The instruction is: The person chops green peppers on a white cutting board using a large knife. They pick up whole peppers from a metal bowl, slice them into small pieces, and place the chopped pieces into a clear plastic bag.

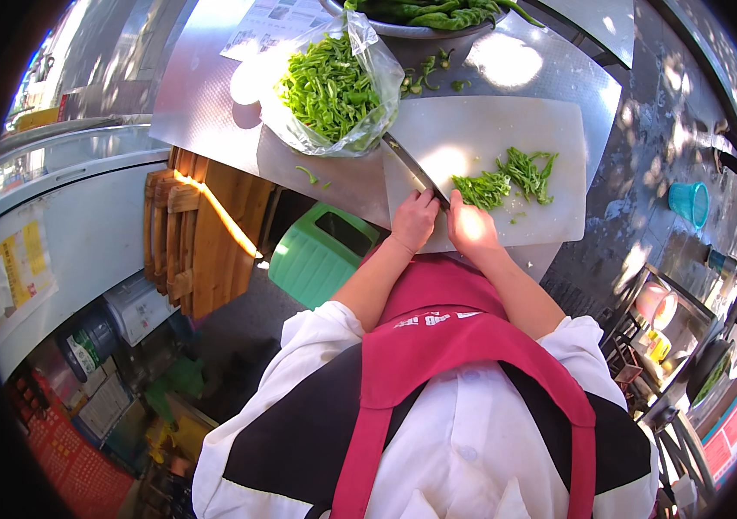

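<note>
On the white cutting board [550,121] lies a knife [411,163], its narrow dark length slanting from the far left toward my hands. My right hand [472,227] is closed round its near end. Close beside it, my left hand [413,221] has its fingers curled together against the knife's left side; what they hold, if anything, is hidden. Sliced green peppers [507,182] sit in small heaps on the board, right of the knife. A clear plastic bag [377,78], open at the top, holds many more cut green peppers [325,91] beyond the board's left edge.
Whole green peppers [437,13] fill a metal bowl [468,33] at the back of the metal table [204,95]. Pepper stem ends [424,73] lie beside it. A green plastic stool [312,255] and folded wooden chairs [212,242] stand left. A turquoise bucket [688,204] is at right.
</note>
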`<state>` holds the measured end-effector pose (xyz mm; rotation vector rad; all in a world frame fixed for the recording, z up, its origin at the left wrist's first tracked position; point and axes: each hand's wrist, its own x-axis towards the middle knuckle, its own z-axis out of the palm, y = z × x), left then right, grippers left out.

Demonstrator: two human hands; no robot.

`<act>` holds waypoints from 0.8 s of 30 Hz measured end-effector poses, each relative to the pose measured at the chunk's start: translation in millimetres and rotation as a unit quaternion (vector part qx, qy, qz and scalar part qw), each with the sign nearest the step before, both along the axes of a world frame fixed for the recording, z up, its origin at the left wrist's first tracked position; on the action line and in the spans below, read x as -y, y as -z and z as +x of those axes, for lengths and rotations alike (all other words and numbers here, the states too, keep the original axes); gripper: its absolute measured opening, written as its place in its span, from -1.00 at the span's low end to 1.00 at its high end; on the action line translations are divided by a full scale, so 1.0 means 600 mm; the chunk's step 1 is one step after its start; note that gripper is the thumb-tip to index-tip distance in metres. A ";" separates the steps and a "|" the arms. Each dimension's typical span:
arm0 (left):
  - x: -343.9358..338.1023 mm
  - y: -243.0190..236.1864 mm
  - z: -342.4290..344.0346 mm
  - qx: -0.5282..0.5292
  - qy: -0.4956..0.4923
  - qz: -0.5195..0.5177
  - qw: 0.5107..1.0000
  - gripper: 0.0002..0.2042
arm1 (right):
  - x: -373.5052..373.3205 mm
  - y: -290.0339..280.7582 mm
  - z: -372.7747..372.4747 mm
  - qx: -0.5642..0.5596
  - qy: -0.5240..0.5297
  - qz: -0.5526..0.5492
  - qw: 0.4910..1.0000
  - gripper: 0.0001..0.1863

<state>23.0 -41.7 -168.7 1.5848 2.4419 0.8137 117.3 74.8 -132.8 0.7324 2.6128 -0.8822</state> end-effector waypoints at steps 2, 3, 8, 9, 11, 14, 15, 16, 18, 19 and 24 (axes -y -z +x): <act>0.002 -0.004 0.000 0.006 -0.005 -0.031 0.999 -0.88 | -0.009 -0.005 -0.008 0.003 0.001 -0.006 1.000 -0.75; 0.001 -0.007 -0.001 0.008 -0.009 -0.045 0.999 -0.88 | -0.022 -0.014 -0.009 0.005 -0.008 -0.010 1.000 -0.74; 0.025 -0.020 0.001 0.103 -0.073 0.066 0.990 -0.90 | -0.031 -0.049 0.033 -0.036 0.064 -0.036 0.997 -0.68; 0.032 -0.028 0.000 0.113 -0.099 0.072 0.986 -0.90 | -0.021 -0.046 0.046 -0.046 0.056 -0.031 0.997 -0.62; 0.049 -0.023 -0.004 0.103 -0.110 0.042 0.988 -0.89 | 0.006 0.009 0.077 -0.065 0.045 -0.083 0.993 -0.64; 0.053 -0.043 -0.008 0.119 -0.114 0.038 0.986 -0.88 | -0.019 0.019 0.101 -0.043 0.046 -0.114 0.991 -0.64; 0.055 -0.048 -0.009 0.121 -0.118 0.034 0.985 -0.87 | -0.038 0.022 0.113 -0.037 0.053 -0.123 0.990 -0.64; 0.056 -0.048 -0.010 0.122 -0.117 0.034 0.985 -0.87 | -0.061 0.027 0.125 -0.039 0.067 -0.098 0.992 -0.64; 0.058 -0.047 -0.010 0.124 -0.121 0.006 0.985 -0.86 | -0.115 0.026 0.138 -0.018 0.088 -0.047 0.995 -0.64; 0.060 -0.044 -0.009 0.125 -0.124 -0.009 0.984 -0.86 | -0.141 0.017 0.141 0.004 0.093 -0.020 0.995 -0.64; 0.056 -0.046 -0.028 0.132 -0.128 -0.017 0.983 -0.82 | -0.214 -0.052 0.137 0.002 0.074 0.114 0.991 -0.72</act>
